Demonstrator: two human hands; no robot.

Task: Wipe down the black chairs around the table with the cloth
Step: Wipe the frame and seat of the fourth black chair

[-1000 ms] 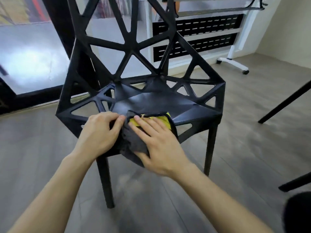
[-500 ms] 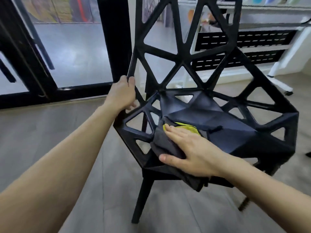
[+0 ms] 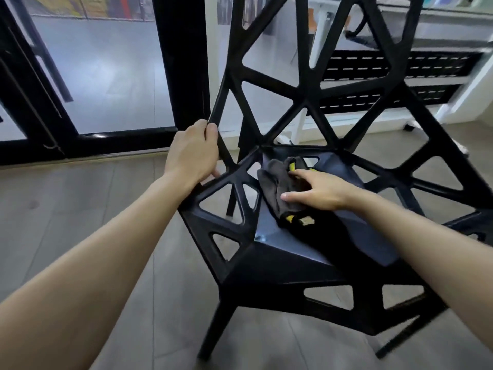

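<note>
This looks like an office or studio room rather than a home. The floor is grey wood-look planking (image 3: 80, 209). Behind the black plastic chair with a triangular lattice back (image 3: 301, 108) stands a white metal desk frame on a castor wheel (image 3: 408, 127), fitted with black perforated panels (image 3: 394, 65) beneath its top, as height-adjustable workstations have. To the left, tall glass doors in thick black frames (image 3: 184, 62) open onto a pale, shiny corridor floor (image 3: 106, 76), with colourful wall graphics (image 3: 58, 6) beyond.
</note>
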